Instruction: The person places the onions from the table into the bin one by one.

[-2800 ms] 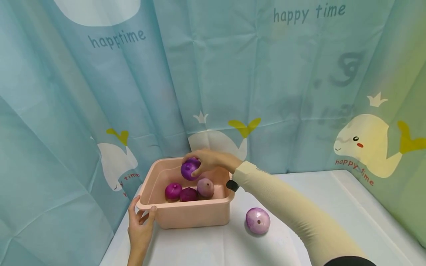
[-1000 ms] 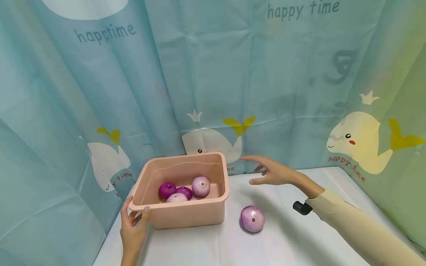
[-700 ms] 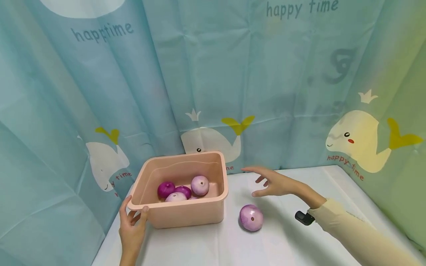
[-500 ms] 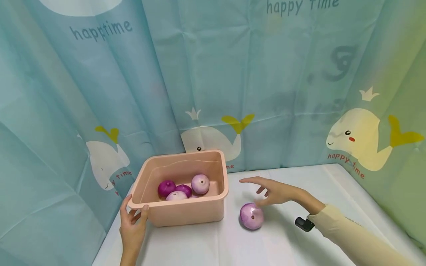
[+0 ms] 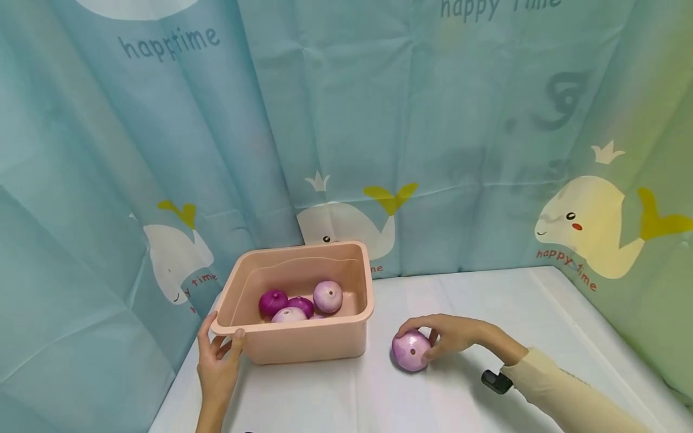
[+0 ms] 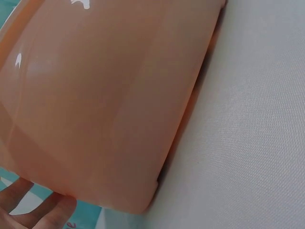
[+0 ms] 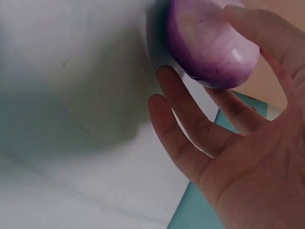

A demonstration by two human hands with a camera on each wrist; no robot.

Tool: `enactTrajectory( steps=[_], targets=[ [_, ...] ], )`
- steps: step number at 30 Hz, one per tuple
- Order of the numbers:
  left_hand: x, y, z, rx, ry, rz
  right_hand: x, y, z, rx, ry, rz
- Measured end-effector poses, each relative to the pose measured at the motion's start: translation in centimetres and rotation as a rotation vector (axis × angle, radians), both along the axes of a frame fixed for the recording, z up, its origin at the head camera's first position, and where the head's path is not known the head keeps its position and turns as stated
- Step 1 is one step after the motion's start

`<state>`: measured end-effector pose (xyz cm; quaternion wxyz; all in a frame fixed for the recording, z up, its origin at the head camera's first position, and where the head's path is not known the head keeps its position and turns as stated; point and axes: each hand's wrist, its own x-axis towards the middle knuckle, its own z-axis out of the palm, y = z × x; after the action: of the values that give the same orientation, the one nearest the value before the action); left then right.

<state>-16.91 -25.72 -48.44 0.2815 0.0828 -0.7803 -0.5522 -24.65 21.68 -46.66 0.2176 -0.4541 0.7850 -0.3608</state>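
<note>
My left hand (image 5: 219, 370) grips the front left corner of a pink plastic tub (image 5: 308, 344), thumb on the front rim and fingers around the side. The left wrist view shows its fingertips (image 6: 59, 212) against the tub wall. To the tub's right, a pale purple onion (image 5: 408, 349) rests on the white table. My right hand (image 5: 455, 332) holds that onion, index finger over its top and thumb on its near right side; in the right wrist view two fingers (image 7: 174, 129) stand off it. Inside the tub lie several onions, including dark purple ones (image 5: 273, 303) and paler ones (image 5: 328, 296).
A blue curtain (image 5: 352, 120) printed with whales hangs behind and to the left of the table (image 5: 303, 397), right at its back edge. The tub stands close to the curtain. A small black device (image 5: 496, 382) sits at the right wrist.
The right hand released a purple onion into the tub, withdrew to the right, then came down onto the onion on the table. The left hand has stayed on the tub corner.
</note>
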Motion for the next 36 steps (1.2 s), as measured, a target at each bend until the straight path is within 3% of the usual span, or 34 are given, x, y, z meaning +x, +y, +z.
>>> enactTrajectory(
  steps=[23,28,36],
  targets=[
    [-0.2,0.2,0.0,0.018,-0.018,-0.013,-0.1,0.2,-0.8,-0.011,-0.032,-0.078],
    [-0.4,0.5,0.0,0.040,-0.027,-0.044,-0.7,1.1,0.4,-0.039,0.007,-0.086],
    [0.0,0.1,0.3,0.000,-0.002,-0.014,-2.7,1.9,4.3,-0.075,0.127,-0.166]
  ],
)
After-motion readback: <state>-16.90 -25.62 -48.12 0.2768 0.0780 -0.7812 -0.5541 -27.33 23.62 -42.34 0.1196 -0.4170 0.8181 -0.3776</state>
